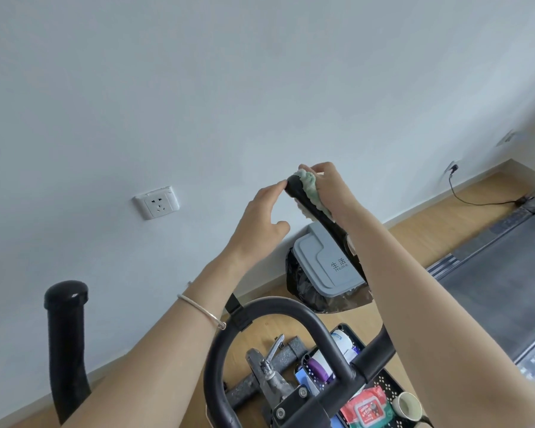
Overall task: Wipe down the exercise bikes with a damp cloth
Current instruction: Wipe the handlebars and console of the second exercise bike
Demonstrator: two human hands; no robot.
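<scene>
Treadmill [501, 279]: right, on the floor.
Exercise bike [261, 307]: near centre, black frame; its right handlebar [300, 196] rises toward the far wall.
Grey-lidded bin [318, 261]: beyond the bike, by the wall.
Left grip [260, 217]: open, straight fingertips touching the handlebar's tip.
Right grip [328, 186]: closed round a pale green cloth [311, 186], holding it against the handlebar's right side.
Wall socket [156, 202]: far left.

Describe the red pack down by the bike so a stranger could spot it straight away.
Find the bike's black handlebar loop at the bottom of the view; beneath it, on the wooden floor, sits a black perforated tray. The pack lies at the tray's near end beside a pale cup, the only red thing there.
</scene>
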